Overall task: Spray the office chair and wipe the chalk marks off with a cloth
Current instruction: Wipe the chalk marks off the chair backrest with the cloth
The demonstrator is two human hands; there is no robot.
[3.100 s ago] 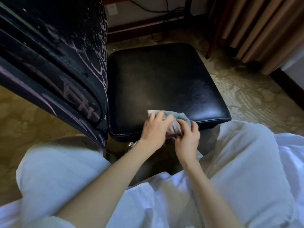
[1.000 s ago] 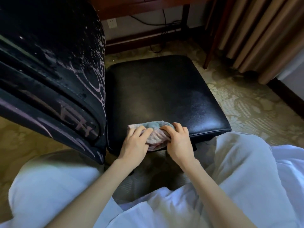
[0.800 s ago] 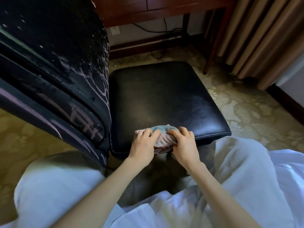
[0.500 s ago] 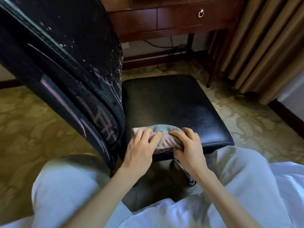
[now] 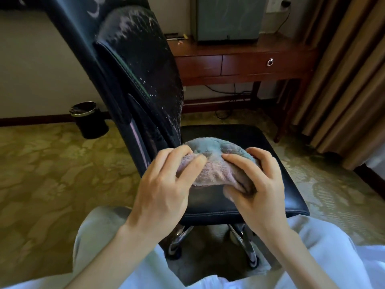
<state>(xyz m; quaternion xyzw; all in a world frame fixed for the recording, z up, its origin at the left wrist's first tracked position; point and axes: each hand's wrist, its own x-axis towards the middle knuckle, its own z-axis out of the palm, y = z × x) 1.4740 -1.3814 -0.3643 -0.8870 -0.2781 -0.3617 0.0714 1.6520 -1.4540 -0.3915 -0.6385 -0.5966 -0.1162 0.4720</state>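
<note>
Head view: my left hand (image 5: 164,190) and right hand (image 5: 258,190) both grip the bunched cloth (image 5: 212,155), fingers curled into its pink underside, blue-grey side up. The cloth is over the black seat (image 5: 235,205) of the office chair (image 5: 129,84), just beside the base of the backrest (image 5: 145,59). Pink chalk marks (image 5: 134,132) and white specks show on the backrest. A black waste bin (image 5: 89,119) stands on the carpet to the left.

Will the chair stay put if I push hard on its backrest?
Probably not: the chair stands on casters, so it may roll, though the carpet should slow it. Left hand and right hand grip the cloth, so nothing braces the seat.
</note>
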